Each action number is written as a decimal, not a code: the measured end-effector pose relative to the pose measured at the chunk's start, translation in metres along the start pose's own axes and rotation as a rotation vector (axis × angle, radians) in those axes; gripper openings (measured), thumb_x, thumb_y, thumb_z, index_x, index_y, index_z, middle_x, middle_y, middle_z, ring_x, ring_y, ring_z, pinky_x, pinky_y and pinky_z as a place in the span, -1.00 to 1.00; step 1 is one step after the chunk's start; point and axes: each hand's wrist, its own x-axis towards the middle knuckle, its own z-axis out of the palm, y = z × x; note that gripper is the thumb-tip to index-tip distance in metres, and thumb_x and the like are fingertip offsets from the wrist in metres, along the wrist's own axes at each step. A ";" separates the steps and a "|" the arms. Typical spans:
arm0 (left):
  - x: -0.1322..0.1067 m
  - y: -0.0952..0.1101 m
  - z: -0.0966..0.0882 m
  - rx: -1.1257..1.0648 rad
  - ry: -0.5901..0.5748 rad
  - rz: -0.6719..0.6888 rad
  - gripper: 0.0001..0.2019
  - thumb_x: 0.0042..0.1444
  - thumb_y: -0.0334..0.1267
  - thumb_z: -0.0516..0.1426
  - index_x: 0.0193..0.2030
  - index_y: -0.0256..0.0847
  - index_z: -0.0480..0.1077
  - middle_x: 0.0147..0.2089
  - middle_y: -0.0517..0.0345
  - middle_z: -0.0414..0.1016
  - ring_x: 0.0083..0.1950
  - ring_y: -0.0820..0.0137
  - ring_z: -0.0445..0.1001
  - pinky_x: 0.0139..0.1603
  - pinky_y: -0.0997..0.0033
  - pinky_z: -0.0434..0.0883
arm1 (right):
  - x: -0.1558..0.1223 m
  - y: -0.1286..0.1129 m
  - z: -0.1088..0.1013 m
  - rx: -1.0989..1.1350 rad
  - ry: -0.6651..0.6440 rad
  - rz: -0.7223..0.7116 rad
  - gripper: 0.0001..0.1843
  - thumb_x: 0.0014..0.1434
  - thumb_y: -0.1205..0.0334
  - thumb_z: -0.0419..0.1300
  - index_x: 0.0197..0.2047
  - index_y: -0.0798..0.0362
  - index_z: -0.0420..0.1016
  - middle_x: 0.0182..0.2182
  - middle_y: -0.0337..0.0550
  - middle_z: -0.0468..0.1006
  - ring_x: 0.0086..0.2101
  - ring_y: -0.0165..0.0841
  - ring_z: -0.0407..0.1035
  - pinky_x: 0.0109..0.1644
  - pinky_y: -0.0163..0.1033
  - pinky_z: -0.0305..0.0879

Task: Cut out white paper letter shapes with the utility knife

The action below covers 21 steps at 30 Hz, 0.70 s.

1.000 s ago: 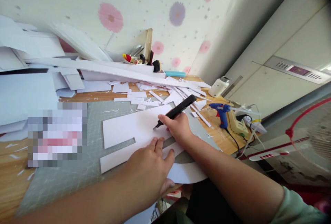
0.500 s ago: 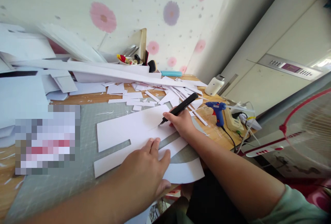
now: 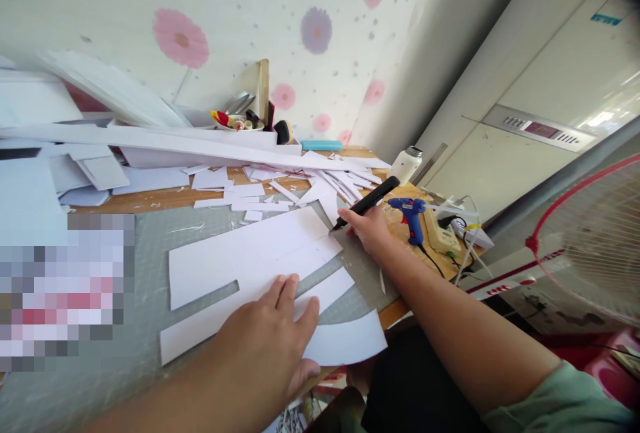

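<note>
A white foam board sheet (image 3: pixel 240 253), with a long slot cut into it, lies on the grey cutting mat (image 3: pixel 145 246). My left hand (image 3: pixel 265 333) rests on its near strip, fingers stretched out and pressing it flat. My right hand (image 3: pixel 370 226) grips a black craft knife (image 3: pixel 374 197), slanted, with its tip at the board's right end. A faint line runs across the board toward the tip. Below it, at the table's near edge, lies a white piece with a curved side (image 3: pixel 347 346), partly behind my left hand.
White offcuts (image 3: pixel 247 192) and long strips (image 3: pixel 200 146) lie along the back. A blue glue gun (image 3: pixel 409 212), a power strip (image 3: pixel 441 232) and a white bottle (image 3: pixel 406 165) stand at the right. A red-rimmed fan (image 3: pixel 590 240) is beyond the table.
My right hand has drawn the knife rightward along the board to near its right edge. My left hand stays pressed on the board. The whole view has shifted slightly.
</note>
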 end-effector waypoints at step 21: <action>-0.001 0.003 0.006 0.074 0.062 0.075 -0.31 0.25 0.11 0.07 0.35 -0.39 0.24 0.32 -0.67 0.20 0.36 -0.29 0.22 0.13 -0.19 0.41 | -0.062 -0.051 0.059 0.431 -0.271 -0.045 -0.58 -0.19 -0.02 0.48 -0.52 0.06 0.40 -0.58 -0.27 0.45 -0.60 -0.45 0.27 -0.62 -0.32 0.22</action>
